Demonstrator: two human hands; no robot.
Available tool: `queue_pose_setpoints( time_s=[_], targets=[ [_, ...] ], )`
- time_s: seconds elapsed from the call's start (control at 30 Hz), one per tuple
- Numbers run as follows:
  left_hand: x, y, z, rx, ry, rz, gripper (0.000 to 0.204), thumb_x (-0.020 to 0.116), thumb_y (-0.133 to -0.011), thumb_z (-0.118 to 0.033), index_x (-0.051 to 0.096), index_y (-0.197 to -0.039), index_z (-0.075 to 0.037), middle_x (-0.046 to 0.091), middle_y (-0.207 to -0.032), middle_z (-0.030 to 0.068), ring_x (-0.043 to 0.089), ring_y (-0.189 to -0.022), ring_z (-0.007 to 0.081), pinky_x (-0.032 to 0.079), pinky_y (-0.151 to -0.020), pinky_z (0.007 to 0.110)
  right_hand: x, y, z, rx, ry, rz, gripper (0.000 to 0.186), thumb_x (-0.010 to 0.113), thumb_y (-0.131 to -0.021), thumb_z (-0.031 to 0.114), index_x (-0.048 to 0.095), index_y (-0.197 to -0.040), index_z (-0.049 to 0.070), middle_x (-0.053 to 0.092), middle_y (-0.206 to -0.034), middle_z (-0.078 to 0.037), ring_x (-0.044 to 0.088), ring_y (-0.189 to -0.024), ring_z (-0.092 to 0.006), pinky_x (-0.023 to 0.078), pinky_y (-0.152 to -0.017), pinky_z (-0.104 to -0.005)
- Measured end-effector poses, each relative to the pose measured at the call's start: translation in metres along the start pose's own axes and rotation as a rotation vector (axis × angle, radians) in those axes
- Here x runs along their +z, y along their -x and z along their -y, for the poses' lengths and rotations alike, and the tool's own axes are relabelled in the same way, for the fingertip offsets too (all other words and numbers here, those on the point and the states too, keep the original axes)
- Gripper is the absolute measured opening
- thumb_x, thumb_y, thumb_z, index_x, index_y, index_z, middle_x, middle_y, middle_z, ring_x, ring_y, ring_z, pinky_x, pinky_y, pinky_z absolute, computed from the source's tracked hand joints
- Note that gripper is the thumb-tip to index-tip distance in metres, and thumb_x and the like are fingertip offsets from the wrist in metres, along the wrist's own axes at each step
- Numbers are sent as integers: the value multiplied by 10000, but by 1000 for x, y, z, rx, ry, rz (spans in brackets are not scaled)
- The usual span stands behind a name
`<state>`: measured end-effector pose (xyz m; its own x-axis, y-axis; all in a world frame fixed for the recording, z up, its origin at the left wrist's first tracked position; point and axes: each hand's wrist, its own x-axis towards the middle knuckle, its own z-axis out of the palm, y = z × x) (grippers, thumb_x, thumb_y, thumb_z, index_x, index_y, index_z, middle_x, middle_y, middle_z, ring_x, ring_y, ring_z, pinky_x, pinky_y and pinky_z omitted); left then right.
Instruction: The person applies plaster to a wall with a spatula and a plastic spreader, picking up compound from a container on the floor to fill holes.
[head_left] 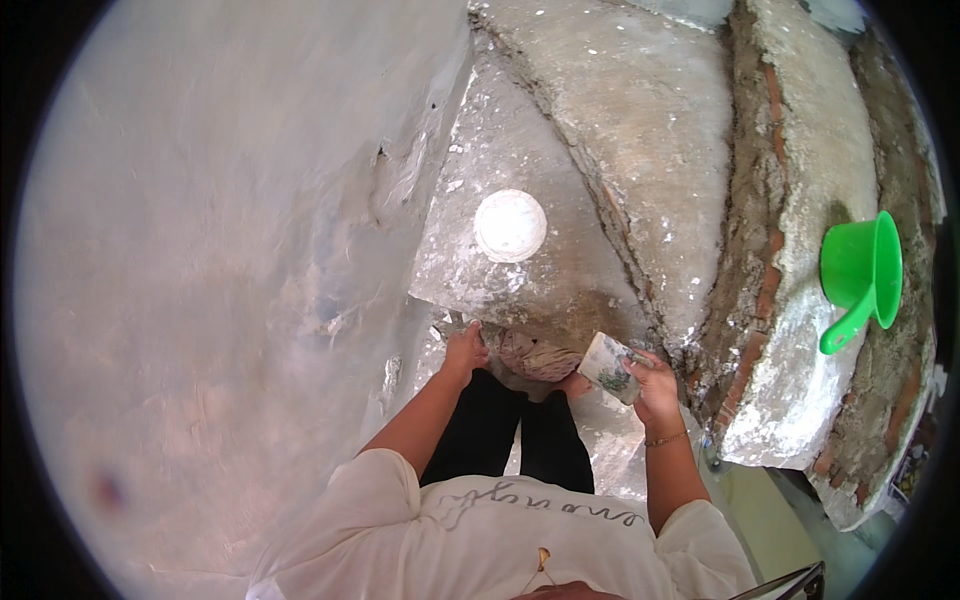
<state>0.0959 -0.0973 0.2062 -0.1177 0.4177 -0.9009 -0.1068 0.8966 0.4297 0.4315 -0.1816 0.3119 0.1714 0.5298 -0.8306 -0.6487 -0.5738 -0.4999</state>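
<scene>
My right hand (655, 387) grips a small off-white piece with a dark bluish-grey pattern (607, 368), perhaps a cup or a block; its kind does not show clearly. It is tilted above the step, right of my knees. My left hand (466, 352) is low by the step's front edge, fingers closed together. A small greyish shape lies at its fingertips, and I cannot make out whether it is held. Between my hands a crumpled pinkish-brown cloth or sack (538, 357) lies against the step's foot, near my bare foot (574, 384).
A white round tub or lid (510, 226) sits on the rough concrete step (490, 150) ahead. Winding stairs with exposed brick edges (768, 280) rise to the right. A green dipper (850, 265) stands on a higher step. A smooth grey plastered wall (230, 250) fills the left.
</scene>
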Motion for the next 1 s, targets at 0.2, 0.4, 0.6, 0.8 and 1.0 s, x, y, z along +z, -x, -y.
queue_pose_setpoints(
  time_s=[0.2, 0.4, 0.6, 0.8, 1.0],
  targets=[
    [18, 28, -23, 2, 19, -22, 641, 600, -900, -438, 345, -1317, -24, 577, -955, 187, 612, -754, 255, 507, -597, 358, 6, 36, 57, -82, -224, 104, 418, 690, -812, 18, 545, -1192, -80, 656, -1036, -158, 652, -910, -210, 523, -817, -328],
    [29, 53, -35, 85, -29, 58, 689, 557, -941, -375, 264, -1416, 29, 341, -1408, 228, 591, -1070, 397, 531, -811, 460, -15, 46, 94, -108, -326, 50, 396, 639, -822, -39, 521, -1194, -102, 653, -1050, -181, 655, -949, -250, 528, -852, -362],
    [43, 100, -55, 165, -85, -18, 670, 558, -943, -369, 265, -1392, 33, 370, -1386, 225, 604, -1017, 355, 518, -828, 424, -24, 51, 95, -112, -364, 52, 380, 640, -824, -39, 535, -1186, -87, 654, -1051, -178, 651, -966, -253, 517, -882, -381],
    [67, 140, -128, 638, -394, 32, 574, 603, -930, -336, 404, -1300, 55, 542, -1193, 184, 608, -977, 245, 506, -837, 360, 0, 63, 77, -70, -230, 90, 384, 640, -824, -53, 524, -1189, -84, 656, -1035, -172, 654, -947, -253, 525, -873, -375],
    [80, 98, -231, 661, -722, 224, 578, 656, -880, -362, 497, -1192, 99, 632, -1016, 202, 634, -866, 244, 498, -751, 340, 24, 36, 45, 9, -299, 141, 352, 586, -810, -64, 538, -1157, -93, 650, -1042, -180, 651, -946, -277, 529, -866, -398]
  ],
)
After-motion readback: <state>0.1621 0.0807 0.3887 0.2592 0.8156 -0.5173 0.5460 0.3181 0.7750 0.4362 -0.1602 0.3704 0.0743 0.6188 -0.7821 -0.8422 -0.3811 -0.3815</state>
